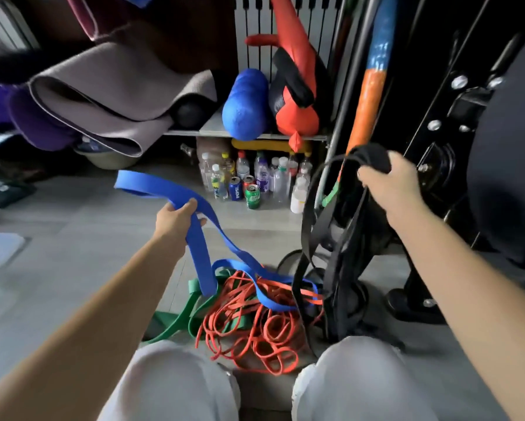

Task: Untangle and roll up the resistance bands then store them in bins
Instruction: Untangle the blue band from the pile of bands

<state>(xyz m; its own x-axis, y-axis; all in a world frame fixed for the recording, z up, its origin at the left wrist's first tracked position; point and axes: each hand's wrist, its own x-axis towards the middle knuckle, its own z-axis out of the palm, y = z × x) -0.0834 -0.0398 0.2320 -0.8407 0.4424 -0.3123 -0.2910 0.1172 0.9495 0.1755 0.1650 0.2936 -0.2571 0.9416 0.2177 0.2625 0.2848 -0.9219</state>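
A tangled heap of resistance bands lies on the floor in front of my knees. My left hand grips a wide blue band and holds its loop up; the band trails down into the heap. Thin orange bands coil in the middle of the heap, and a green band runs out to its left. My right hand grips a bunch of black bands, lifted high at the right, with their loops hanging down to the floor.
Several plastic bottles and cans stand on the floor under a low shelf. The shelf holds a blue foam roller, a red punching toy and folded mats. Black gym equipment stands close on the right.
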